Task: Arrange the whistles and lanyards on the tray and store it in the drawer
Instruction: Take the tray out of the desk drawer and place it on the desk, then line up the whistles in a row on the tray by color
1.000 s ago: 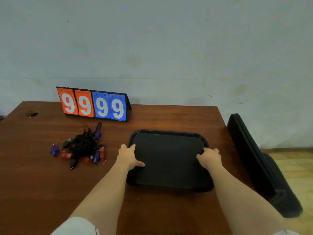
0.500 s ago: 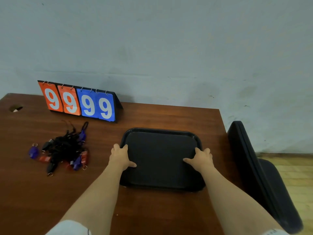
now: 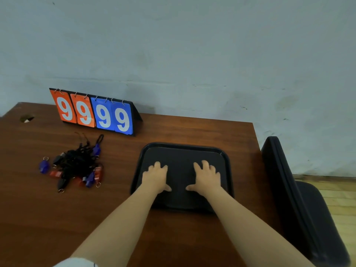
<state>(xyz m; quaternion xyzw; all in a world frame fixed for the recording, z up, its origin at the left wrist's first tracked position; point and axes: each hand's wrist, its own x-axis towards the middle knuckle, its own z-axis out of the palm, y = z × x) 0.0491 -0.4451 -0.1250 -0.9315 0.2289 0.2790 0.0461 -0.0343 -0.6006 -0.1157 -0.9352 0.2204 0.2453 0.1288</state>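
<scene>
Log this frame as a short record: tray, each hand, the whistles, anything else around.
container: black tray flat on the wooden table, nothing loaded on it
left: left hand open, palm down on the tray floor
right: right hand open, palm down on the tray floor
loose items: whistles and lanyards tangled in one pile, left of the tray, apart from it
other: scoreboard reading 9999; dark chair at right

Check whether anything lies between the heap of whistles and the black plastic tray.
Nothing visible does. Only bare brown wooden table separates the tangled heap of coloured whistles and black lanyards from the left rim of the black plastic tray.
</scene>
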